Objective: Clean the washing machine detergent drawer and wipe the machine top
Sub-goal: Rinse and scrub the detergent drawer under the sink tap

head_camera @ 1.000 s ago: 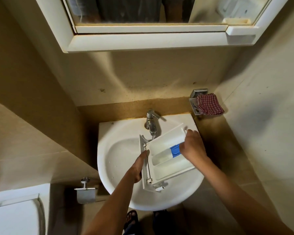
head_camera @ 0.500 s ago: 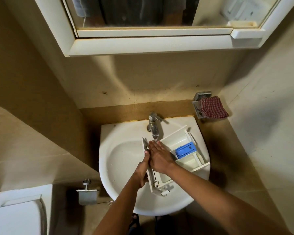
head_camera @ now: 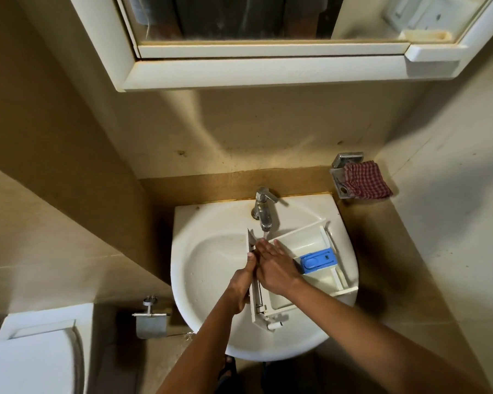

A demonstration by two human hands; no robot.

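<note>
Detergent drawer (head_camera: 305, 240) tilted across the washbasin (head_camera: 199, 223), under the tap (head_camera: 264, 211).
The left hand (head_camera: 242, 282) curls round the drawer's front panel. The right hand (head_camera: 273, 268) lies flat, fingers straight, in the compartment nearest the tap. The drawer looks like rigid, light plastic, probably slippery when wet, so the stiff panel edge seems the surest hold. A blue insert (head_camera: 318, 260) sits in the middle compartment; any residue is too small to tell.

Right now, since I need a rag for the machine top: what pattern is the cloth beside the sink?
The cloth is red-and-white checked; head view shows it best.
</note>
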